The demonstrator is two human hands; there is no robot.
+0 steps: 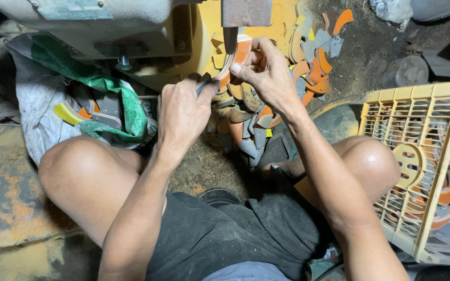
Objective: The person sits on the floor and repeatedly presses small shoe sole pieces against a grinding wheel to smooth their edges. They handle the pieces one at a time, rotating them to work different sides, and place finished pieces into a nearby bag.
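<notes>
Taking the grey machine point(105, 31) above the knees as landmark: to its lower left, a white sack point(37, 104) with a green lining spills curved pieces and crowds the floor beside the left knee, so that side is tight. Directly below the machine's right end, the left hand point(183, 112) is closed around the grey lower end of a curved orange-and-grey piece point(230, 62). The piece lies just right of the machine's body, under a dark metal bar point(230, 39) hanging from a rusty block point(246, 11); its long axis climbs from lower left to upper right, orange end uppermost. The right hand point(266, 73) pinches that upper end with fingertips. A heap of similar pieces point(266, 119) fills the ground behind and below the hands. Far right of the machine, a yellow plastic crate point(417, 99) hems in the right knee.
</notes>
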